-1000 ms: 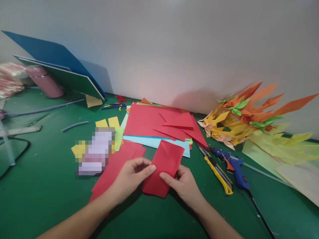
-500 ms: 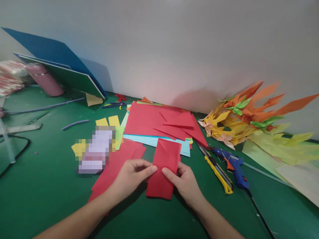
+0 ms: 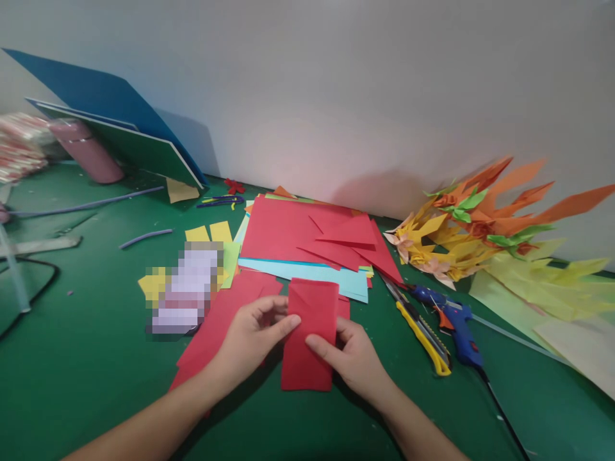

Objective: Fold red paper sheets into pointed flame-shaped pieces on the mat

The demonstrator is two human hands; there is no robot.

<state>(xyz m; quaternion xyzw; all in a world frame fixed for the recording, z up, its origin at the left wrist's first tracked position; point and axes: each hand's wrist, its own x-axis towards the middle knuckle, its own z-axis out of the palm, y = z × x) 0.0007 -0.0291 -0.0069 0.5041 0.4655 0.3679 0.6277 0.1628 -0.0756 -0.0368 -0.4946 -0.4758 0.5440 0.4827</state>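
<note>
A folded red paper strip stands upright over the green table, pinched from both sides. My left hand grips its left edge with thumb on the front. My right hand holds the right edge, thumb pressed on the red face. A diagonal crease shows near the strip's top. Another red sheet lies flat under my left hand.
A stack of red and light blue sheets lies behind. A yellow utility knife and a blue glue gun lie to the right. Folded orange and yellow paper flowers lean on the wall. Boards stand at back left.
The red strip has turned from a rightward tilt to upright and moved a little left. Both hands kept their hold and shifted with it.
</note>
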